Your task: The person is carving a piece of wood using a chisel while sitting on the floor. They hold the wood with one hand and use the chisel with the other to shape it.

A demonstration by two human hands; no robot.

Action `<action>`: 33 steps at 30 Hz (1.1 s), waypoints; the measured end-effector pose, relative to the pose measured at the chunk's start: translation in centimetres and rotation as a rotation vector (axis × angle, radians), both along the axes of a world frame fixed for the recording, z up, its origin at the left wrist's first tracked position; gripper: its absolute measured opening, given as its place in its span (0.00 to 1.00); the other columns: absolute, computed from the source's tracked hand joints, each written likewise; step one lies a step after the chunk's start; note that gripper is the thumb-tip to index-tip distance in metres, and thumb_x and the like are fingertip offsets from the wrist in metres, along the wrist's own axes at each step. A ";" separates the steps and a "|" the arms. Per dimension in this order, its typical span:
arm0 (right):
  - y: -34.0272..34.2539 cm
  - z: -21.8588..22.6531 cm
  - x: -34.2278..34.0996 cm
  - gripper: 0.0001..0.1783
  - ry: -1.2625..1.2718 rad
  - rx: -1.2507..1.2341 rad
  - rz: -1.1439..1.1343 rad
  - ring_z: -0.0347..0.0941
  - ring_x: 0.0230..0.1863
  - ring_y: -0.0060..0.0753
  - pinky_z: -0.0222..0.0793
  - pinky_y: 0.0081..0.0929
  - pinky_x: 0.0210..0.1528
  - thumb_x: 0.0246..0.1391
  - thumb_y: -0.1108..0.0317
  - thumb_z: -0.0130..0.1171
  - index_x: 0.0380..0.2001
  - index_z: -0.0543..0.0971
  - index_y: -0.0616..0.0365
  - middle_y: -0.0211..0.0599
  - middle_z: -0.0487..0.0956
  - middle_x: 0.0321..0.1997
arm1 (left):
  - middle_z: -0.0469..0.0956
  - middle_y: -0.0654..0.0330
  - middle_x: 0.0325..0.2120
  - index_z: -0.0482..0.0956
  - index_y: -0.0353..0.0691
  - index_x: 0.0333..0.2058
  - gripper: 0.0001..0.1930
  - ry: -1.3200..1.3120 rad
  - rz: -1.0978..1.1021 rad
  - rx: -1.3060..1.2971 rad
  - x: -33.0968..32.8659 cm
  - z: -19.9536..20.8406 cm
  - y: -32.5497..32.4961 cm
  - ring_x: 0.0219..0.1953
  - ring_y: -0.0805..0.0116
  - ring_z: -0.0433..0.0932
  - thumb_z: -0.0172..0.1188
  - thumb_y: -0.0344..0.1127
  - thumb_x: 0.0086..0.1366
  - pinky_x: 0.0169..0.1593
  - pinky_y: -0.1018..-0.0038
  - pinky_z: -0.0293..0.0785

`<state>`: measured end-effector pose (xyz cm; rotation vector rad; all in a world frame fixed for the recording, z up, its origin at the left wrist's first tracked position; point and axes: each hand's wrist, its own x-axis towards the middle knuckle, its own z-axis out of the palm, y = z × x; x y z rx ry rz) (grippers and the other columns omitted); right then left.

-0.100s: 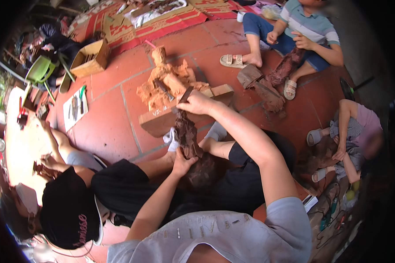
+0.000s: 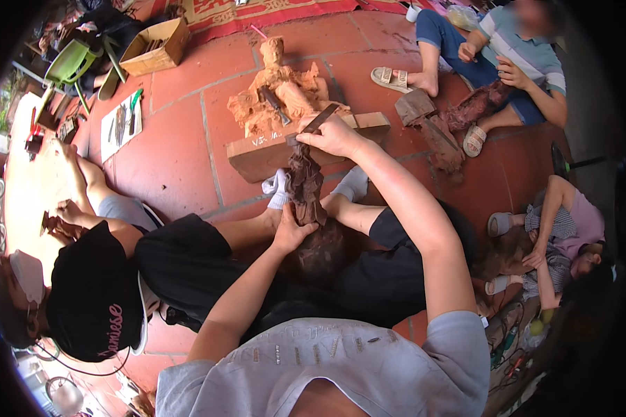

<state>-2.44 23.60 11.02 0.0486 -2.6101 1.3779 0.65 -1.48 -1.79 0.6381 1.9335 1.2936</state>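
Observation:
A dark brown carved wooden figure (image 2: 303,182) stands upright between my legs, its thicker base low in my lap. My left hand (image 2: 291,231) is wrapped round its lower part, the thumb across the front. At the figure's top is my right hand (image 2: 335,135), closed on a dark flat strip (image 2: 320,119) that sticks out past the fingers. Whether the strip is a tool or an abrasive piece I cannot tell. Just beyond, a lighter orange wood carving (image 2: 282,90) rests against a thick wooden block (image 2: 257,154). A chisel-like tool (image 2: 274,104) lies on that carving.
At left sits a person in a black cap (image 2: 83,299). Another person with a dark red carving (image 2: 476,105) sits at far right, and one in pink (image 2: 583,219) at right. A wooden box (image 2: 154,48) and tools on a white sheet (image 2: 122,126) lie far left.
The whole view has shifted, so the floor and the carvings appear higher in the picture. Both hands keep their hold on the figure and the strip.

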 end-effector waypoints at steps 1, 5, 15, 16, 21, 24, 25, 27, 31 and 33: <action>-0.6 -1.3 -0.1 0.08 0.085 0.064 0.031 0.73 0.28 0.36 0.68 0.32 0.35 0.52 0.65 0.62 0.29 0.78 0.59 0.39 0.76 0.23 | 0.65 0.40 0.55 0.53 0.30 0.58 0.46 -0.001 -0.001 -0.030 0.1 -0.6 -1.0 0.58 0.47 0.67 0.72 0.42 0.47 0.61 0.63 0.64; -1.3 -2.8 0.7 0.07 0.044 -0.096 -0.037 0.72 0.29 0.26 0.67 0.28 0.34 0.53 0.68 0.62 0.29 0.79 0.60 0.34 0.77 0.24 | 0.64 0.39 0.56 0.53 0.29 0.59 0.47 -0.024 -0.006 -0.058 1.0 -0.9 -2.4 0.60 0.47 0.65 0.71 0.44 0.48 0.62 0.63 0.62; -1.9 -4.6 1.3 0.07 0.002 -0.319 -0.195 0.68 0.30 0.18 0.66 0.22 0.36 0.54 0.67 0.64 0.30 0.80 0.60 0.26 0.76 0.26 | 0.60 0.37 0.58 0.49 0.30 0.61 0.50 0.004 -0.020 -0.114 1.2 -2.0 -2.1 0.62 0.45 0.62 0.71 0.46 0.48 0.63 0.62 0.61; -2.1 -5.1 1.4 0.07 0.046 -0.341 -0.211 0.69 0.31 0.18 0.66 0.22 0.37 0.54 0.67 0.64 0.30 0.80 0.60 0.26 0.76 0.27 | 0.60 0.37 0.58 0.49 0.30 0.61 0.50 0.012 -0.021 -0.112 1.1 -1.8 -2.3 0.62 0.45 0.62 0.71 0.46 0.48 0.63 0.62 0.61; -3.7 -5.6 1.8 0.09 0.228 -0.095 -0.217 0.72 0.36 0.24 0.67 0.24 0.40 0.53 0.66 0.65 0.29 0.79 0.61 0.31 0.79 0.35 | 0.59 0.37 0.59 0.49 0.31 0.61 0.50 0.006 -0.017 -0.115 1.3 -1.7 -2.8 0.62 0.44 0.62 0.71 0.47 0.48 0.64 0.62 0.61; -2.9 -6.5 1.8 0.08 0.134 -0.283 -0.273 0.72 0.36 0.26 0.67 0.25 0.39 0.52 0.67 0.66 0.29 0.79 0.61 0.31 0.78 0.35 | 0.59 0.37 0.59 0.49 0.31 0.61 0.50 0.029 -0.019 -0.104 1.2 -2.3 -2.4 0.62 0.44 0.62 0.71 0.47 0.48 0.63 0.61 0.61; -2.6 -6.8 1.8 0.08 0.098 -0.363 -0.295 0.72 0.36 0.26 0.67 0.26 0.39 0.52 0.67 0.66 0.29 0.79 0.61 0.31 0.78 0.35 | 0.59 0.37 0.59 0.49 0.31 0.61 0.50 0.033 -0.023 -0.131 1.2 -1.7 -2.3 0.62 0.44 0.62 0.71 0.47 0.48 0.63 0.61 0.61; -2.8 -6.8 1.7 0.08 0.166 -0.287 -0.305 0.71 0.35 0.25 0.67 0.24 0.38 0.52 0.67 0.66 0.29 0.79 0.61 0.31 0.77 0.33 | 0.59 0.36 0.59 0.49 0.30 0.61 0.50 0.013 -0.047 -0.184 1.1 -0.6 -2.1 0.62 0.43 0.62 0.71 0.48 0.48 0.63 0.61 0.61; -4.2 -6.0 1.9 0.08 0.156 -0.184 -0.346 0.71 0.36 0.23 0.66 0.23 0.42 0.55 0.67 0.63 0.30 0.79 0.61 0.32 0.78 0.35 | 0.59 0.36 0.59 0.49 0.30 0.61 0.51 0.055 -0.021 -0.155 1.3 -1.3 -2.4 0.63 0.44 0.61 0.71 0.48 0.48 0.64 0.62 0.60; -3.6 -6.5 2.0 0.08 0.093 -0.312 -0.340 0.72 0.41 0.25 0.66 0.24 0.48 0.58 0.66 0.61 0.30 0.79 0.60 0.35 0.80 0.45 | 0.59 0.37 0.59 0.48 0.30 0.61 0.51 0.043 -0.026 -0.151 1.1 -1.5 -2.5 0.63 0.44 0.61 0.71 0.48 0.48 0.64 0.62 0.60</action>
